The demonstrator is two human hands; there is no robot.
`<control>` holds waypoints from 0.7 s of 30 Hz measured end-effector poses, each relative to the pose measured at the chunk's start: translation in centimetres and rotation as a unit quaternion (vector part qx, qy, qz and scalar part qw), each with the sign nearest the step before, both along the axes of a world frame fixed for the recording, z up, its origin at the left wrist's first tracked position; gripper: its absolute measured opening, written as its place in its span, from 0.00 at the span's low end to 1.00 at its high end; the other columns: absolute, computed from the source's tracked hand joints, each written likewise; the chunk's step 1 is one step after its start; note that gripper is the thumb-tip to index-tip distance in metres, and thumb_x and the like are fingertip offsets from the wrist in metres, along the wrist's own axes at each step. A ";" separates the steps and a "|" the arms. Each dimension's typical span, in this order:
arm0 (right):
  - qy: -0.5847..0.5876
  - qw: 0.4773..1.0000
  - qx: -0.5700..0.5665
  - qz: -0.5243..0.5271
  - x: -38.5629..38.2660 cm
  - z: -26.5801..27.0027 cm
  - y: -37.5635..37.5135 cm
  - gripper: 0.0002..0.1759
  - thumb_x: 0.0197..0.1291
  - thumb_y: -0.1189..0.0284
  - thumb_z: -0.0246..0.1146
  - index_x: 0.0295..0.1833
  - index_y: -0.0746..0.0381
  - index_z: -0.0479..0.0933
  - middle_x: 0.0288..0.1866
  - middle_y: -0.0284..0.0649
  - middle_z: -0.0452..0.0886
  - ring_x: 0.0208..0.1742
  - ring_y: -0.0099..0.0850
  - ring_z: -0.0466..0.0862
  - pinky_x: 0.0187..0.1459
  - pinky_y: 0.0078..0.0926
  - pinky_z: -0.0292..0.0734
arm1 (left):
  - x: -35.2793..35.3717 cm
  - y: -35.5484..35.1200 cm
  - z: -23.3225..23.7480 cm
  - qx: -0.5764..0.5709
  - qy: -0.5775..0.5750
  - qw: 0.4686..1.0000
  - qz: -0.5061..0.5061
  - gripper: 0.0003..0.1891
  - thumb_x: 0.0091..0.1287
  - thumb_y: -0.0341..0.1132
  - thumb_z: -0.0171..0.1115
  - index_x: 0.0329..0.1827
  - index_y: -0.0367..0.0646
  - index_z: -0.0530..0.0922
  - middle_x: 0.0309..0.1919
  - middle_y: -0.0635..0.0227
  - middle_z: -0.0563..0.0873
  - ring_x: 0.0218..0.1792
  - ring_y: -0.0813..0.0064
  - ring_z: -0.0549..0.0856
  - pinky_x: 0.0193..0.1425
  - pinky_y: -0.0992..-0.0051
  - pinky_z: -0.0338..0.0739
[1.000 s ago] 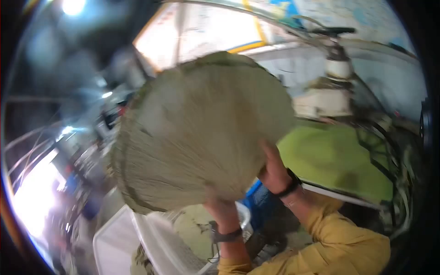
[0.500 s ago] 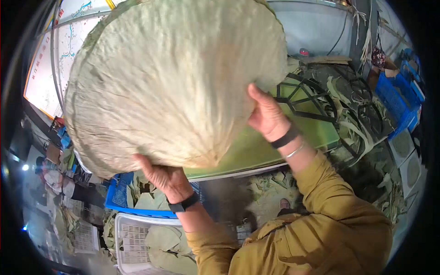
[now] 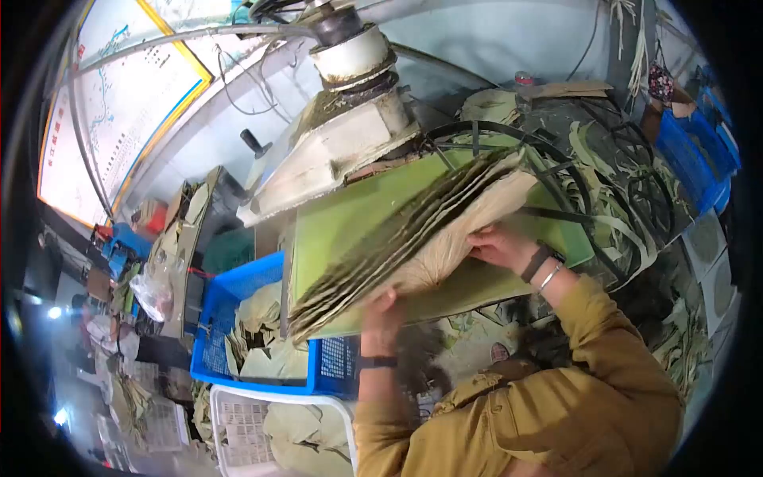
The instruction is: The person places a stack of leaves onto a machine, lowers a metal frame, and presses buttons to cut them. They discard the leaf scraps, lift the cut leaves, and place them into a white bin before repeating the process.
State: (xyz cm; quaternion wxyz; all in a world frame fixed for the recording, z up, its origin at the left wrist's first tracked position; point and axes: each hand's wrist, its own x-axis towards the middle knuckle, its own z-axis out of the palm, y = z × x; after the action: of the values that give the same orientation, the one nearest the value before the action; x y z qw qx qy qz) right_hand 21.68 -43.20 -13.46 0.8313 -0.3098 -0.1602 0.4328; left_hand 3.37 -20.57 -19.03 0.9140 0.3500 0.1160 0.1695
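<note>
I hold a thick stack of round dried leaves (image 3: 413, 230) edge-on over a green table top (image 3: 342, 219). My left hand (image 3: 383, 312) grips the stack's lower near edge from beneath. My right hand (image 3: 497, 245) supports its underside further right. Both wrists carry black bands, and both arms wear mustard-yellow sleeves. The stack tilts, its far end up near a black ring frame (image 3: 509, 139).
A white press machine (image 3: 342, 119) stands behind the green table. A blue crate (image 3: 246, 334) and a white crate (image 3: 262, 425) with leaves sit at lower left. Leaf trimmings and black ring frames litter the right side. A blue basket (image 3: 691, 151) is at far right.
The leaf stack was held up flat before my face; it has since swung down to an edge-on tilt over the green table, my hands moving with it. The view has dropped to the table and machine.
</note>
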 end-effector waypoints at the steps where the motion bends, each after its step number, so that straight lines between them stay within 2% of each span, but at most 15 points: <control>1: 0.000 1.000 0.001 -0.009 -0.3 0.7 0.1 0.15 0.57 0.79 0.67 0.51 0.59 0.79 0.50 0.38 0.82 0.56 0.33 0.80 0.63 0.36 0.73 | 0.1 -1.6 2.4 0.075 -0.041 0.996 0.014 0.38 0.50 0.32 0.77 0.66 0.39 0.68 0.61 0.61 0.76 0.64 0.57 0.72 0.74 0.53 0.59; 2: 0.003 1.000 -0.011 -0.013 -0.9 1.0 0.0 0.18 0.57 0.78 0.68 0.54 0.60 0.77 0.50 0.38 0.82 0.55 0.33 0.81 0.62 0.36 0.74 | -0.9 -2.6 4.1 0.073 -0.036 0.997 0.003 0.38 0.50 0.32 0.77 0.66 0.39 0.68 0.61 0.61 0.76 0.64 0.57 0.72 0.74 0.53 0.59; 4: 0.019 0.999 -0.007 -0.038 -3.2 1.9 0.2 0.22 0.57 0.75 0.70 0.57 0.61 0.74 0.51 0.38 0.82 0.52 0.32 0.83 0.60 0.33 0.76 | -2.4 -3.2 6.4 0.177 0.098 0.978 0.052 0.37 0.53 0.30 0.74 0.67 0.37 0.66 0.61 0.60 0.75 0.63 0.57 0.74 0.70 0.55 0.65; 5: 0.023 0.998 0.011 -0.063 -4.5 3.0 0.8 0.24 0.56 0.74 0.70 0.58 0.62 0.73 0.52 0.38 0.82 0.51 0.31 0.83 0.59 0.32 0.77 | -2.5 -1.8 4.1 0.244 0.070 0.964 0.076 0.36 0.56 0.31 0.70 0.68 0.37 0.65 0.62 0.58 0.74 0.61 0.58 0.75 0.68 0.56 0.68; 6: 0.019 0.997 -0.019 -0.076 -6.0 4.7 0.8 0.25 0.56 0.73 0.71 0.59 0.62 0.73 0.54 0.40 0.81 0.52 0.31 0.83 0.59 0.31 0.77 | -2.1 -3.9 6.1 0.159 -0.052 0.978 0.126 0.33 0.61 0.36 0.67 0.68 0.36 0.65 0.63 0.58 0.74 0.62 0.57 0.75 0.68 0.56 0.69; 7: 0.019 0.995 -0.052 -0.088 -7.4 6.2 0.4 0.26 0.56 0.72 0.71 0.60 0.63 0.73 0.56 0.41 0.80 0.54 0.31 0.82 0.59 0.29 0.76 | -2.9 -6.0 9.5 0.168 -0.043 0.978 0.112 0.31 0.65 0.40 0.62 0.68 0.36 0.65 0.63 0.57 0.74 0.62 0.59 0.75 0.67 0.56 0.69; 8: 0.021 0.991 -0.050 -0.121 -7.9 6.8 -0.1 0.26 0.56 0.72 0.71 0.60 0.63 0.73 0.56 0.41 0.80 0.54 0.31 0.82 0.59 0.29 0.76 | -2.7 -6.7 10.0 0.096 -0.038 0.987 0.126 0.30 0.67 0.43 0.60 0.68 0.36 0.65 0.63 0.56 0.74 0.63 0.60 0.75 0.67 0.58 0.69; 10: -0.228 0.964 -0.057 -0.123 -8.5 7.4 -1.6 0.30 0.56 0.72 0.71 0.64 0.64 0.70 0.62 0.41 0.77 0.58 0.32 0.79 0.59 0.26 0.76 | -3.2 -7.8 11.6 0.015 -0.037 0.994 0.098 0.30 0.68 0.44 0.60 0.67 0.34 0.66 0.61 0.56 0.77 0.58 0.61 0.79 0.62 0.59 0.73; 11: -0.273 0.937 -0.219 0.019 -7.4 11.0 -4.7 0.36 0.55 0.70 0.72 0.68 0.64 0.66 0.66 0.44 0.73 0.63 0.33 0.75 0.62 0.28 0.72 | -3.3 -8.0 11.9 -0.014 -0.049 0.996 0.077 0.29 0.68 0.43 0.60 0.66 0.34 0.67 0.59 0.55 0.78 0.56 0.60 0.81 0.59 0.60 0.76; 12: -0.503 0.822 -0.250 -0.096 -4.9 8.5 -6.0 0.35 0.55 0.71 0.71 0.67 0.63 0.66 0.64 0.46 0.75 0.63 0.35 0.75 0.61 0.30 0.72 | -3.4 -8.1 12.1 -0.046 -0.008 0.995 0.088 0.27 0.69 0.43 0.59 0.65 0.33 0.69 0.58 0.55 0.80 0.54 0.61 0.82 0.56 0.59 0.78; 13: -0.694 0.643 -0.255 -0.201 -1.3 5.1 -6.9 0.35 0.54 0.71 0.71 0.67 0.63 0.67 0.62 0.47 0.76 0.62 0.37 0.75 0.61 0.32 0.71 | -3.0 -8.2 12.3 -0.074 0.033 0.991 0.103 0.26 0.69 0.44 0.59 0.63 0.33 0.70 0.56 0.54 0.81 0.52 0.61 0.83 0.52 0.59 0.79; 14: -0.711 0.579 -0.338 -0.211 2.4 4.8 -8.6 0.31 0.54 0.72 0.69 0.64 0.65 0.69 0.57 0.48 0.77 0.59 0.40 0.76 0.59 0.34 0.71 | -3.0 -7.0 10.4 0.029 0.082 0.994 0.062 0.34 0.66 0.51 0.57 0.68 0.34 0.65 0.63 0.53 0.74 0.59 0.53 0.75 0.63 0.54 0.69; 17: -0.708 0.356 -0.558 -0.247 13.0 1.8 -10.9 0.19 0.57 0.64 0.61 0.47 0.69 0.74 0.45 0.51 0.79 0.46 0.45 0.78 0.54 0.43 0.70 | -2.8 -7.6 8.1 0.001 0.184 0.982 0.043 0.29 0.66 0.46 0.56 0.65 0.34 0.69 0.60 0.53 0.77 0.57 0.54 0.77 0.63 0.54 0.70; 19: -0.656 0.384 -0.629 -0.165 16.5 1.0 -10.9 0.21 0.56 0.63 0.61 0.46 0.71 0.73 0.34 0.51 0.80 0.36 0.45 0.81 0.47 0.45 0.74 | -3.2 -6.9 4.6 0.008 0.188 0.979 0.074 0.24 0.71 0.45 0.52 0.60 0.33 0.73 0.55 0.51 0.80 0.50 0.58 0.83 0.51 0.61 0.81; 21: -0.705 0.433 -0.559 -0.052 19.3 0.5 -10.8 0.26 0.58 0.72 0.57 0.58 0.81 0.68 0.34 0.52 0.78 0.32 0.48 0.80 0.32 0.45 0.76 | -4.7 -3.2 1.4 0.081 0.306 0.947 0.053 0.28 0.64 0.47 0.61 0.61 0.37 0.72 0.51 0.52 0.82 0.46 0.52 0.82 0.51 0.55 0.79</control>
State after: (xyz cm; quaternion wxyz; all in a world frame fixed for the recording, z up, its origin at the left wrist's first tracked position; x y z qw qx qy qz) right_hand 40.98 -53.96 -12.94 0.0959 -0.9123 -0.3978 0.0152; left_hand -1.34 -23.79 -17.59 0.7931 0.4508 0.3942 0.1114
